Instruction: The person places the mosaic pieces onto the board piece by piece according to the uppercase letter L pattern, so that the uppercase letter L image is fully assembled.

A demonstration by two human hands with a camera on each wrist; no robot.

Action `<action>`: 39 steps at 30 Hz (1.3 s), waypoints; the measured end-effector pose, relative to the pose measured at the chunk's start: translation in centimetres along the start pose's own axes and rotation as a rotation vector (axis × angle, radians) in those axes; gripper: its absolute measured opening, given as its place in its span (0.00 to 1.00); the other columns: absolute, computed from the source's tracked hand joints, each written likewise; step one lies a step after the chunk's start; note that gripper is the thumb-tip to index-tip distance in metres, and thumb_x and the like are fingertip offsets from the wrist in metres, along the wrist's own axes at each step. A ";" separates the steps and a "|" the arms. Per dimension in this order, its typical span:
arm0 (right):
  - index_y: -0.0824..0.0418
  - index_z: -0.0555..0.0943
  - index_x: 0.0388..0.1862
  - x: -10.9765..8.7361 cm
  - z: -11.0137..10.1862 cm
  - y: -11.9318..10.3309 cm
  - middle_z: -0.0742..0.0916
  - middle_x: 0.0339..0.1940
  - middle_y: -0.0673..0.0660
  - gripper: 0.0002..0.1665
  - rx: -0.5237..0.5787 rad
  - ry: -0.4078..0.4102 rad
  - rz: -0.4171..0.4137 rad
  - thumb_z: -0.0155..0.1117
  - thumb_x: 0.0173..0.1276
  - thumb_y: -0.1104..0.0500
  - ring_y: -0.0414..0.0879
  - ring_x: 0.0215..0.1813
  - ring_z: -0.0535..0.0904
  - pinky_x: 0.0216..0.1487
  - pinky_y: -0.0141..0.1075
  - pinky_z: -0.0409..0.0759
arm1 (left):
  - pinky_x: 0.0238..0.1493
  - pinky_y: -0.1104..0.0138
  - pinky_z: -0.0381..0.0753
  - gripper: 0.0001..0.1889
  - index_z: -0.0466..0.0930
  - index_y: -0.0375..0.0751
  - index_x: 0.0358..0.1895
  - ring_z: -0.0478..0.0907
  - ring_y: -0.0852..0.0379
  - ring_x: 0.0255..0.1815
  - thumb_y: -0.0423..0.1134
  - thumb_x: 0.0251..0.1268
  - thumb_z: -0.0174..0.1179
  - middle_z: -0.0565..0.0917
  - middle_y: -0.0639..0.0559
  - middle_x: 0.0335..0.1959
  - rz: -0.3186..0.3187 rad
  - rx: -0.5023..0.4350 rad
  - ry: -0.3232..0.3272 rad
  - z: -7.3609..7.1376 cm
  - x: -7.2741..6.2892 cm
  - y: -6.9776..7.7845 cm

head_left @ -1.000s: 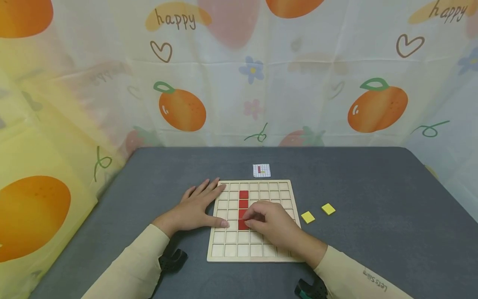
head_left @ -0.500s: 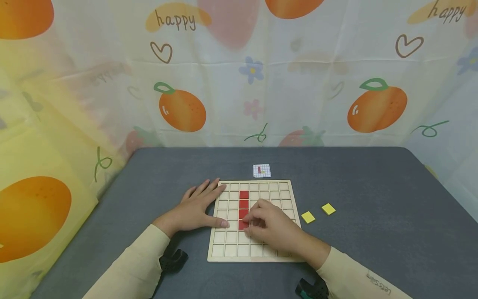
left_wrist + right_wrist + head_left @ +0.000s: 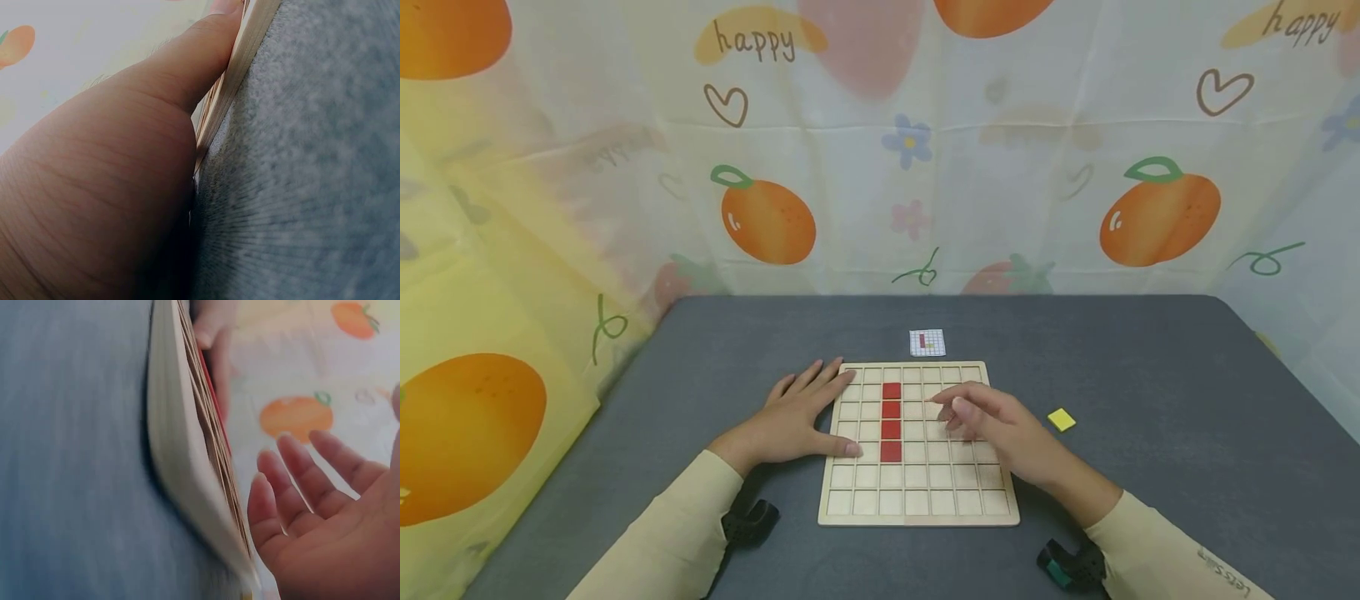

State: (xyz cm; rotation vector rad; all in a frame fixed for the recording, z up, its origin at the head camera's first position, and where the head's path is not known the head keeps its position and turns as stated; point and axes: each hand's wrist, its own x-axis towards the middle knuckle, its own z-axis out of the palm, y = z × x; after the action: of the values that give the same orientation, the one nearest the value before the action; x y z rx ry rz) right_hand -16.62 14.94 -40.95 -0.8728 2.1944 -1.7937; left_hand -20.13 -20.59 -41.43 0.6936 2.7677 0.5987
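While the left hand [image 3: 793, 427] lies spread along the left edge of a wooden grid board [image 3: 917, 503], its thumb resting over the cells and its index fingertip at the upper left corner, the right hand [image 3: 1000, 423] hangs over the board's right half. Neither grip is clamped on anything: the left fingers stretch out and the right ones are loosely bent and parted, the palm bare in the right wrist view. Four red tiles [image 3: 891, 430] sit in the third column from the left, one below another, each in its own cell. A yellow tile [image 3: 1062, 419] lies on the desk [image 3: 1165, 483], to the right of the board. Just beyond the far edge is a small printed card [image 3: 927, 342] showing a grid with red and yellow marks.

Behind hangs a fruit-patterned cloth [image 3: 992, 183]; "happy" is written on it at upper left and again at upper right, in brown script. The right sleeve [image 3: 1168, 546] bears dark lettering [image 3: 1223, 572] that begins "Lets", the remainder too small to read surely.
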 end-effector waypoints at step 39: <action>0.48 0.87 0.45 -3.7 -8.7 1.4 0.83 0.61 0.51 0.09 -0.434 -0.081 0.115 0.81 0.73 0.56 0.55 0.66 0.77 0.62 0.45 0.78 | 0.80 0.34 0.33 0.65 0.51 0.52 0.91 0.35 0.41 0.90 0.80 0.58 0.68 0.45 0.49 0.91 -0.014 0.003 -0.002 -0.1 0.0 0.3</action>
State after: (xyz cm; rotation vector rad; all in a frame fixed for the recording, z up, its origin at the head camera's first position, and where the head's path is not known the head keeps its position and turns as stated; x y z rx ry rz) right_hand -18.24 24.36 -40.88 -0.8544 2.5654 -1.2260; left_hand -20.08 -20.37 -41.25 0.6753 2.7696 0.5901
